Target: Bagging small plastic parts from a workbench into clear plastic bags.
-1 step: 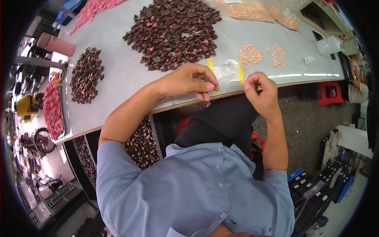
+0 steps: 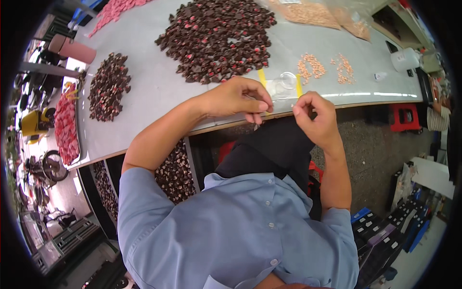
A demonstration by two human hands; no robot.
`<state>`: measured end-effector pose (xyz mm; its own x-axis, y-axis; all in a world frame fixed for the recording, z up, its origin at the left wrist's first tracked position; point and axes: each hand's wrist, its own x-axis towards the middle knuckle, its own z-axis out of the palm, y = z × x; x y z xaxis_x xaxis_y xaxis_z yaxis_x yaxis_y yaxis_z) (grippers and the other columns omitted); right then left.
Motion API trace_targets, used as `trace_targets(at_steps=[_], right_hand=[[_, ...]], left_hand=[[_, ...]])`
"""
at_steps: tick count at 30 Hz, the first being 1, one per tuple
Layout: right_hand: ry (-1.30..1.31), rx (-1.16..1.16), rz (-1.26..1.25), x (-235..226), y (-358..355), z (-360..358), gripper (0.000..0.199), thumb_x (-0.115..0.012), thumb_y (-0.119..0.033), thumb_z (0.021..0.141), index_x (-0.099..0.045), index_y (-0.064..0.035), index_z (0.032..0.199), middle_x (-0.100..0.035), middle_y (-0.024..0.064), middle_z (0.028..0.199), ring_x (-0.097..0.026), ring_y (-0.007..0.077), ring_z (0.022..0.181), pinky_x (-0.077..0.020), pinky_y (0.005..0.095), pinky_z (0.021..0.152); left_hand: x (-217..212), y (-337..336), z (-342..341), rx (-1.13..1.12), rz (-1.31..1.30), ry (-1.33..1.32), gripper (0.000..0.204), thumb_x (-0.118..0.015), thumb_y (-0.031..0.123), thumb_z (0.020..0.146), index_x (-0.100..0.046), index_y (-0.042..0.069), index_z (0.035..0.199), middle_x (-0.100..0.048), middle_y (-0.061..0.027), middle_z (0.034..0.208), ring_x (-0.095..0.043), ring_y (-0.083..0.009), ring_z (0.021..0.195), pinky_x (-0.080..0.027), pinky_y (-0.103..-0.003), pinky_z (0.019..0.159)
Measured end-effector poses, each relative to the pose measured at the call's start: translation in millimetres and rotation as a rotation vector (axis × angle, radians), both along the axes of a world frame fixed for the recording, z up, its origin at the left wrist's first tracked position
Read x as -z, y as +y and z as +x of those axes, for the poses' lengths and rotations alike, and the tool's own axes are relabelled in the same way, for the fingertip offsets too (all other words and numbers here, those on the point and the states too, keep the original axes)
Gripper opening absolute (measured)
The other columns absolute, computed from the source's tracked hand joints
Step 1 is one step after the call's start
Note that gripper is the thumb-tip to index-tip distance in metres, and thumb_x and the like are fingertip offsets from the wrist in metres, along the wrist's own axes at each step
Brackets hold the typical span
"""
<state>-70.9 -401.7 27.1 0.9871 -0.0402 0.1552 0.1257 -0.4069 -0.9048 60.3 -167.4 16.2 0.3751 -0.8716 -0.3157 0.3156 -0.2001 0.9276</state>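
My left hand (image 2: 238,99) is at the table's near edge, its thumb and fingers curled together. A small dark bit (image 2: 256,126) shows below its fingertips, too small to name. Opposite it, my right hand (image 2: 318,119) is closed in a pinch, with a small pale piece (image 2: 293,105) at the fingertips. Just beyond both hands, a clear sheet (image 2: 279,90) lies on the tabletop between two yellow tape strips (image 2: 299,85). A clear round dish (image 2: 288,80) rests at its far side. Small pale orange pieces (image 2: 312,67) lie in two loose clusters to the right.
A big heap of dark pieces with pink spots (image 2: 219,41) covers the table's far middle. A smaller dark heap (image 2: 109,86) is left, beside a tray of pink pieces (image 2: 66,127). Bags of pale pieces (image 2: 308,15), a pink cylinder (image 2: 72,48) and a white container (image 2: 404,59) stand farther out.
My right hand has moved slightly left, closer to my left hand, and a pale piece now shows at its fingertips. The table scene has shifted a little to the right in view.
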Motion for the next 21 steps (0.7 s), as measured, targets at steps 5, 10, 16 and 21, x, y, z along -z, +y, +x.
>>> trace_targets(at_steps=[5,10,16,21], right_hand=[[-0.035,-0.164,-0.119,4,27,6,0.008,-0.068,-0.001,0.085,-0.061,-0.0012,0.084,-0.058,0.0003,0.068,-0.052,0.0058,0.057,-0.0416,0.0225,0.052],[0.02,-0.2,-0.138,2,34,11,0.007,-0.068,-0.001,0.086,-0.061,-0.0003,0.087,-0.059,0.001,0.069,-0.053,0.0064,0.058,-0.043,0.0225,0.052],[-0.316,0.094,-0.171,5,47,11,0.008,-0.07,0.0,0.086,-0.063,-0.0001,0.089,-0.063,0.0042,0.071,-0.06,0.0092,0.059,-0.0454,0.0231,0.053],[-0.445,0.013,-0.43,1,46,13,0.012,-0.073,0.001,0.081,-0.063,-0.0025,0.087,-0.062,0.0049,0.069,-0.06,0.0145,0.053,-0.0448,0.0269,0.05]], left_hand=[[5,-8,-4,0.124,-0.095,0.045,0.02,-0.066,0.011,0.096,-0.064,-0.002,0.11,-0.069,-0.0086,0.101,-0.07,-0.0137,0.08,-0.056,-0.025,0.069],[8,0,-3,0.148,-0.059,0.004,0.018,-0.065,0.012,0.096,-0.063,-0.002,0.108,-0.068,-0.0077,0.098,-0.07,-0.0139,0.08,-0.056,-0.025,0.069],[5,-1,1,0.089,-0.074,0.136,0.019,-0.065,0.018,0.098,-0.061,0.002,0.105,-0.068,-0.0078,0.098,-0.071,-0.0154,0.08,-0.056,-0.024,0.067],[6,-1,1,0.026,-0.078,0.205,0.02,-0.066,0.022,0.097,-0.061,0.004,0.103,-0.069,-0.0077,0.099,-0.071,-0.016,0.079,-0.055,-0.024,0.065]])
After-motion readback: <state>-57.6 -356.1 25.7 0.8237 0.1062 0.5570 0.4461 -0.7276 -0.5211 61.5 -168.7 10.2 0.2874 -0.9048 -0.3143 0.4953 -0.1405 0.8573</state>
